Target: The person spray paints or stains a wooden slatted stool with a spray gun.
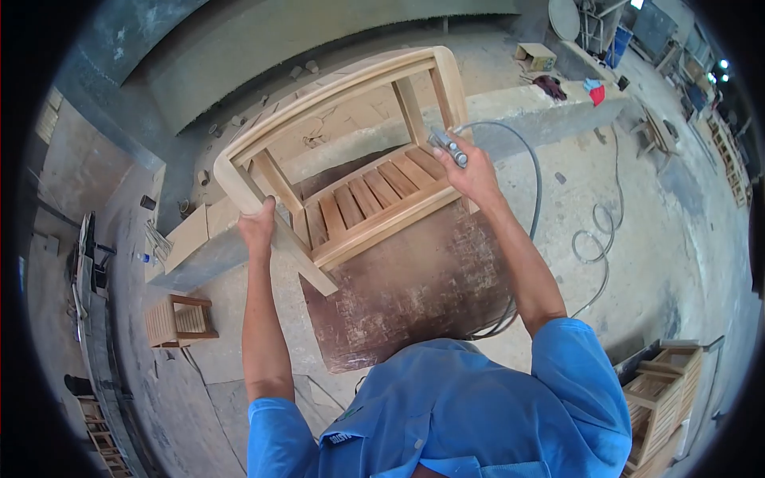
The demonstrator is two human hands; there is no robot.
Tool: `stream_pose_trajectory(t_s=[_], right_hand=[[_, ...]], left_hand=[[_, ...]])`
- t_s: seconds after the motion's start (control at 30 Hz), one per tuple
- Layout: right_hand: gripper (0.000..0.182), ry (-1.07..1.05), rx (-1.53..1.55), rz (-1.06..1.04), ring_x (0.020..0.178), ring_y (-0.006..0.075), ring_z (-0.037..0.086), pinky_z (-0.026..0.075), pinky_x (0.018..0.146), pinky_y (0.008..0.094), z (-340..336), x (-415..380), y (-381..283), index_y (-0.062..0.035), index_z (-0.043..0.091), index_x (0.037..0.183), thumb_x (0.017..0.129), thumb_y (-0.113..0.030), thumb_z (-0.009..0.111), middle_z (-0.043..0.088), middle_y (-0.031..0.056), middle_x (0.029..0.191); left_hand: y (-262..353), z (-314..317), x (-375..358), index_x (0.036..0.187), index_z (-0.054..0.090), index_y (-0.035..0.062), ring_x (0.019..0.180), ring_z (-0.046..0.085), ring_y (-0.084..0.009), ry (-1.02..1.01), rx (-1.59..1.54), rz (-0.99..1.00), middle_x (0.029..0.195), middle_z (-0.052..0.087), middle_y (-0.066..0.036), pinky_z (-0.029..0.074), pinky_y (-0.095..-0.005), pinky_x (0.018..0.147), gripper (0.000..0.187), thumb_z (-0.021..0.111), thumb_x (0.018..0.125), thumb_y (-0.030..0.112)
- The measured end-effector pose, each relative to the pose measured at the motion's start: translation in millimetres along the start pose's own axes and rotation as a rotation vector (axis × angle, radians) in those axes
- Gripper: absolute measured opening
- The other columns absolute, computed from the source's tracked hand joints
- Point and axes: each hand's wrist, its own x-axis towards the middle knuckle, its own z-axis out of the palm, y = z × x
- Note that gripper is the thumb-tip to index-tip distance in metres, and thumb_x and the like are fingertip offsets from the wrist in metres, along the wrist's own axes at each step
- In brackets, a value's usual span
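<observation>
Your blue shirt (454, 406) fills the lower edge, nearest the camera. Beyond it, the slatted wooden frame (386, 227) sits tilted at the far part of the brown board (406, 295). Your left hand (256, 227) is closed on the frame's near-left side member; your right hand (476, 171) is wrapped around a metal tool (448, 148) at the opposite end (whether its fingers also touch the wood, you cannot tell from here). If your left grip slackened, the tilted frame could tip or slide, I judge; a tug on the looping hose (535, 171) might knock the tool against the wood. Small lettering (341, 438) marks your shirt, too angled to read surely; no other writing is legible.
</observation>
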Motion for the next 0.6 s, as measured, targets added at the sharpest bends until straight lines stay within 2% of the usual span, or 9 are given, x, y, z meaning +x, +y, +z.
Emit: stream_pose_trajectory(t_s=[0.03,0.1,0.23,0.33,0.4,0.47,0.6], right_hand=[[0.057,-0.005,-0.003,-0.007,0.099,0.0436,0.069,0.055,0.084,0.0451,1,7,-1,-0.005,0.065,0.13,0.09,-0.046,0.068,0.072,0.0258,0.101],[0.057,0.121,0.12,-0.106,0.1,0.0433,0.069,0.055,0.084,0.045,-5,17,-16,-0.0026,0.065,0.129,0.091,-0.045,0.068,0.072,0.0252,0.103],[0.056,0.166,0.117,-0.162,0.099,0.0431,0.069,0.055,0.084,0.045,-8,23,-26,-0.0007,0.066,0.127,0.091,-0.044,0.069,0.072,0.0255,0.103],[0.055,0.129,0.034,-0.116,0.099,0.044,0.069,0.055,0.083,0.046,-5,11,-10,-0.0019,0.066,0.127,0.091,-0.043,0.069,0.072,0.026,0.101],[0.053,0.053,-0.021,-0.015,0.099,0.0451,0.068,0.055,0.084,0.0469,-5,-3,3,-0.0033,0.066,0.128,0.091,-0.042,0.069,0.071,0.0263,0.1],[0.053,0.031,-0.019,0.019,0.099,0.0456,0.068,0.055,0.084,0.0472,-5,-21,10,-0.0038,0.066,0.128,0.091,-0.042,0.069,0.071,0.0265,0.1],[0.053,-0.03,-0.046,0.044,0.101,0.0459,0.067,0.055,0.084,0.046,3,-55,43,-0.0039,0.065,0.13,0.092,-0.04,0.068,0.071,0.0271,0.101]], left_hand=[[0,-1,-2,0.107,0.071,-0.0033,0.092,0.069,-0.0219,-0.003,0.017,0.002,0.098,0.074,-0.014,0.052,-0.0363,0.084,0.052,0.078,0.075,0.036],[-1,-1,-5,0.107,0.07,-0.0035,0.091,0.069,-0.0216,-0.006,0.033,0.003,0.097,0.074,-0.014,0.052,-0.0363,0.084,0.052,0.078,0.075,0.037],[-8,4,5,0.107,0.07,-0.0037,0.09,0.068,-0.0208,-0.023,-0.011,0.023,0.096,0.073,-0.013,0.052,-0.0358,0.082,0.052,0.078,0.076,0.038],[-3,6,4,0.105,0.07,-0.0039,0.089,0.068,-0.0204,-0.028,-0.008,0.045,0.095,0.072,-0.011,0.052,-0.0353,0.081,0.053,0.078,0.077,0.04],[-2,7,6,0.104,0.071,-0.0039,0.088,0.068,-0.0203,-0.007,-0.004,0.056,0.094,0.072,-0.011,0.052,-0.0352,0.081,0.052,0.078,0.077,0.04],[-3,8,13,0.108,0.07,-0.0034,0.092,0.071,-0.025,-0.037,0.004,0.048,0.099,0.074,-0.016,0.053,-0.0378,0.084,0.052,0.079,0.076,0.037],[-11,10,27,0.11,0.069,-0.0032,0.093,0.071,-0.0274,-0.037,0.052,0.052,0.097,0.074,-0.017,0.053,-0.0394,0.085,0.054,0.079,0.075,0.038]])
